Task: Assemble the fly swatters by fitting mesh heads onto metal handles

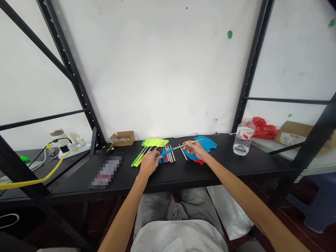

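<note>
My left hand is closed on the blue handle of a fly swatter shaft. From that handle a thin metal rod runs up to the right, and my right hand pinches it partway along. Beneath the handle lie several loose metal rods, with blue and red grips partly hidden among them. One separate rod rests beside my right hand. Yellow-green fly swatters lie by my left hand. Blue swatter heads are stacked by my right hand, with a red swatter head showing underneath.
A water bottle stands on the black table at right. Towards the back left are a small cardboard box and a yellow-black tool. A blurred flat item lies near the front left edge. Black shelf posts flank the table.
</note>
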Available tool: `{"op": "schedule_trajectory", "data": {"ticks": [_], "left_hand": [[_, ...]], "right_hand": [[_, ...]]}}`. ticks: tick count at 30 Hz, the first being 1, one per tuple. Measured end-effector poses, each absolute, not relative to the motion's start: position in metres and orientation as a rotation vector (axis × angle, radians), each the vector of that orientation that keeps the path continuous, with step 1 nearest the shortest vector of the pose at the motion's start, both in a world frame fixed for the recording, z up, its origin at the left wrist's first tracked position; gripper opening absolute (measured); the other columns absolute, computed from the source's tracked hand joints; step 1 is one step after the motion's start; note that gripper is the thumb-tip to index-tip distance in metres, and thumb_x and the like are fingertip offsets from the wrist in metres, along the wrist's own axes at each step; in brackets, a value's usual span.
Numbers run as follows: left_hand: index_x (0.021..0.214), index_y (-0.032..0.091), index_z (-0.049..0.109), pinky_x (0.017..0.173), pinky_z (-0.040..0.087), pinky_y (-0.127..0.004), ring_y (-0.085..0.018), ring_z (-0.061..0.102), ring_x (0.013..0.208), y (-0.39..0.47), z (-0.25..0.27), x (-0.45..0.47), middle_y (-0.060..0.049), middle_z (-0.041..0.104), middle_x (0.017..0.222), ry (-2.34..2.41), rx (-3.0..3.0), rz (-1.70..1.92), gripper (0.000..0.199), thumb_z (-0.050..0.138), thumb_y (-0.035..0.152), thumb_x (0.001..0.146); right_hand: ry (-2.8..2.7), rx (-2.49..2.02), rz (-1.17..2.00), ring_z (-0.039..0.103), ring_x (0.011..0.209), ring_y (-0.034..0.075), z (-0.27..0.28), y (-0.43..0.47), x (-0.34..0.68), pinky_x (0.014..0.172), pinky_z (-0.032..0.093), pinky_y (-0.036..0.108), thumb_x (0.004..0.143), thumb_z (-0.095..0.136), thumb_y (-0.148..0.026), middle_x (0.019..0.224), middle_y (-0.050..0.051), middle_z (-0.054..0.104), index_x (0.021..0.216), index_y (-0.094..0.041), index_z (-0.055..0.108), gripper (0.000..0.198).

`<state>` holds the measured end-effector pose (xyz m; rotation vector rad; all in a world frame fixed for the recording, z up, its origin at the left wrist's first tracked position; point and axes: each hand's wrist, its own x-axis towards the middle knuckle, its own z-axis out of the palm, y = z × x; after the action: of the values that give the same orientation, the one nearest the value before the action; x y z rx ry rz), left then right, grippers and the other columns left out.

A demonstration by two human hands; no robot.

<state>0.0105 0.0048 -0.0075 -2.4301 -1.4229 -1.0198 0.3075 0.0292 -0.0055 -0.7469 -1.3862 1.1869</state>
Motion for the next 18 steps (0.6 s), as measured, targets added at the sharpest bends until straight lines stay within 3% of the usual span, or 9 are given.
{"op": "schedule_trajectory", "data": {"ticks": [6,11,15,18], "left_hand": [[0.096,0.021,0.065,0.069,0.041,-0.029,-0.020,0.061,0.080,0.0056,-0.0085,0.0097,-0.003,0.067,0.083,-1.385,-2.436,-1.023,0.018,0.061,0.037,0.088],[0.117,0.022,0.064,0.074,0.044,-0.029,-0.020,0.061,0.087,0.0019,-0.0069,0.0119,-0.005,0.068,0.090,-1.214,-2.556,-0.994,0.029,0.050,0.036,0.095],[0.107,0.021,0.068,0.077,0.045,-0.031,-0.021,0.061,0.089,0.0023,-0.0073,0.0130,-0.006,0.068,0.093,-1.199,-2.536,-0.971,0.026,0.047,0.032,0.096],[0.104,0.020,0.069,0.078,0.046,-0.032,-0.023,0.061,0.091,0.0051,-0.0083,0.0114,-0.006,0.069,0.095,-1.288,-2.433,-1.024,0.024,0.049,0.029,0.095]], "right_hand": [[-1.460,-0.757,1.181,0.056,0.052,0.011,-0.0071,0.0301,0.3076,0.040,0.030,0.022,0.078,0.070,-0.050,0.080,0.008,0.073,0.094,-0.017,0.073,0.036],[-1.566,-0.738,1.173,0.053,0.052,0.011,-0.0045,0.0233,0.3035,0.041,0.031,0.023,0.079,0.068,-0.052,0.083,0.010,0.072,0.097,-0.017,0.072,0.040],[-1.520,-0.721,1.138,0.043,0.046,0.008,-0.0013,0.0222,0.3022,0.041,0.028,0.024,0.076,0.072,-0.049,0.066,0.003,0.065,0.097,-0.019,0.070,0.037],[-1.326,-0.728,1.074,0.042,0.045,0.008,-0.0002,0.0269,0.3062,0.040,0.025,0.023,0.072,0.075,-0.049,0.068,0.001,0.062,0.091,-0.020,0.067,0.036]]}}
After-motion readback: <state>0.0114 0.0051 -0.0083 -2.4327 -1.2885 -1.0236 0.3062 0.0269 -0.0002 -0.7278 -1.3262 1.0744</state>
